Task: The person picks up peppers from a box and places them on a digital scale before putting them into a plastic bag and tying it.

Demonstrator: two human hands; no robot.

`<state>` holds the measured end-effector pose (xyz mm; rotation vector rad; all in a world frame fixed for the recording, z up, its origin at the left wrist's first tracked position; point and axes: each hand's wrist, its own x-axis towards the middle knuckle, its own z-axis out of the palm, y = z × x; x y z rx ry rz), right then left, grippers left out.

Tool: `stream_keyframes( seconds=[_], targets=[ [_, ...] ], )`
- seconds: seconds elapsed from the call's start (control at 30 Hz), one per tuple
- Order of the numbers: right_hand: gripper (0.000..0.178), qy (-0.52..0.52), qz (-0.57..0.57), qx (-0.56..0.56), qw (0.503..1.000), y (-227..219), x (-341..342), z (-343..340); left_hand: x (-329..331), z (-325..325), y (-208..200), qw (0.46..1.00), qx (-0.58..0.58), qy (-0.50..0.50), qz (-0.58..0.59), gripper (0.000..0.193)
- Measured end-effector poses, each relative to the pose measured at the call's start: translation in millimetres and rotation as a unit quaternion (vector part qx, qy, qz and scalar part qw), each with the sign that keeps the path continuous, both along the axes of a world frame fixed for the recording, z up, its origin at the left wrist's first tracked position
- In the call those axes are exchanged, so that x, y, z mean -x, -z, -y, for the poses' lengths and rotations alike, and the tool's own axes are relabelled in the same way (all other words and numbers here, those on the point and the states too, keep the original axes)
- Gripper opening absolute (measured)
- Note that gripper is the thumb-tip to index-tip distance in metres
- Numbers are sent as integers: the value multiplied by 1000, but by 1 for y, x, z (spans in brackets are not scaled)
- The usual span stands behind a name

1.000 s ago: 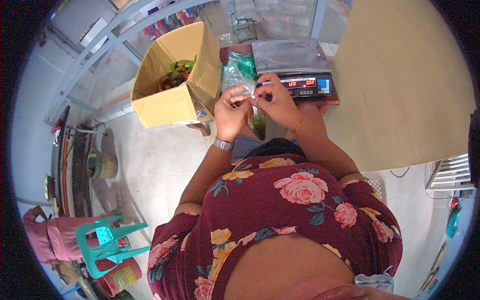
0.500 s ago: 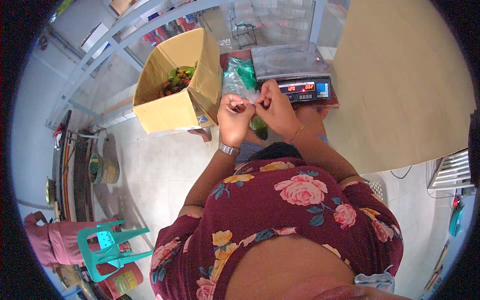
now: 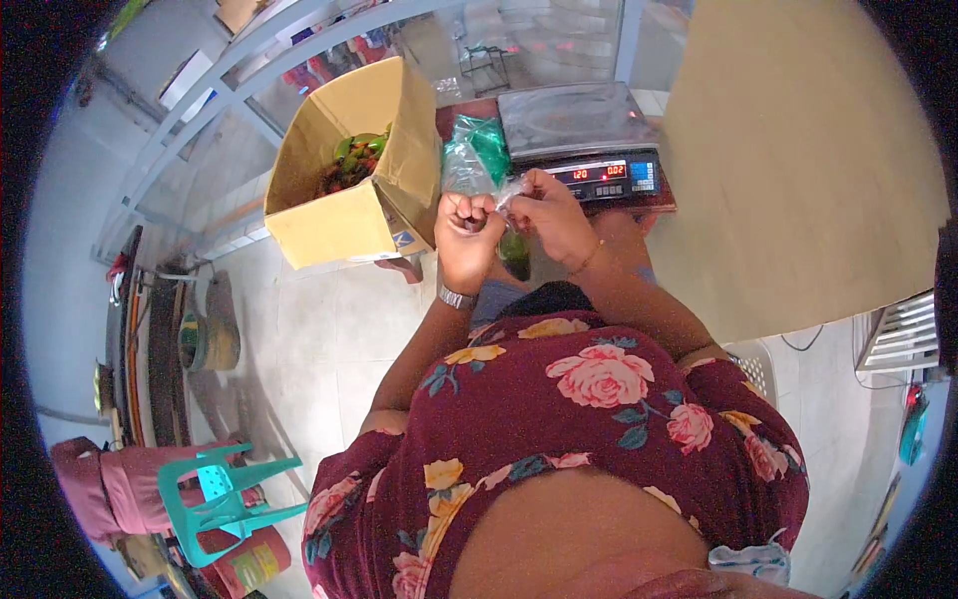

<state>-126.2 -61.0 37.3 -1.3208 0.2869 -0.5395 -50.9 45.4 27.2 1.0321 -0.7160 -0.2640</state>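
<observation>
Pale floor tiles (image 3: 309, 329) spread around a reddish-brown table (image 3: 467, 114), where a dark scale (image 3: 582, 125) glows with red digits beside green-and-clear plastic bags (image 3: 483, 148); a cardboard box (image 3: 324, 226) of red and green produce (image 3: 355, 160) stands just left of them. From where I'm standing, the person's left hand (image 3: 466, 240) and right hand (image 3: 554, 220) are close together, both pinching the gathered neck of a clear bag (image 3: 509, 192). Green contents (image 3: 515, 258) hang just below them (exactly what, I can't make out). I'd judge it a light load, the thin film soft, slightly slippery and easily torn; best held by the bunched neck, without squeezing what's inside.
</observation>
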Motion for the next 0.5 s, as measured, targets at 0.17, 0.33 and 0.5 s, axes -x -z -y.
stream_keyframes(
  seconds=[0.17, 0.33, 0.5],
  targets=[
    [8, 114, 63, 282, 951, 6, 6, -6, 2, -5, -19, 987, -152, -55, 0, 32],
    [10, 115, 64, 460, 878, -14, 13, -15, 1, -13, -24, 975, -177, -94, 99, 28],
    [11, 109, 36, 426, 897, -20, 17, -14, 1, -15, -27, 961, -205, -103, 156, 25]
  ],
)
